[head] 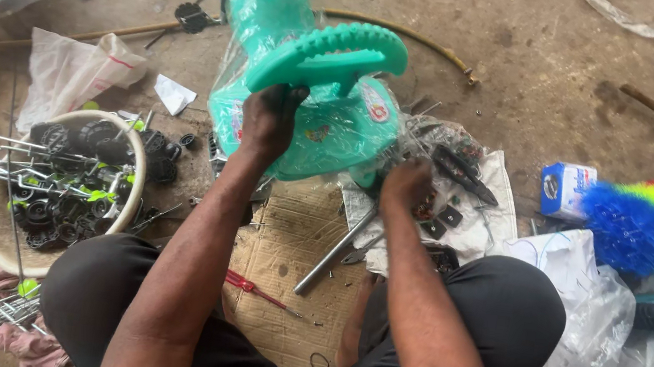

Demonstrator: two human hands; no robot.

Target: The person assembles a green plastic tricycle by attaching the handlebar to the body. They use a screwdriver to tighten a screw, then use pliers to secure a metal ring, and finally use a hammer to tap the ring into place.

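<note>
A teal plastic toy body, wrapped in clear film, stands on the ground in front of me with a ridged teal handle across its top. My left hand grips the body just under that handle. My right hand is closed low at the body's right side, among small black parts on a white cloth; whether it holds anything cannot be told. A metal rod lies slanted below it on flattened cardboard.
A cream basin at left holds black wheels and metal rods. A red-handled screwdriver lies on the cardboard. A rainbow-coloured brush, a small blue and white box and plastic bags sit at right. Sticks lie on the dirt floor.
</note>
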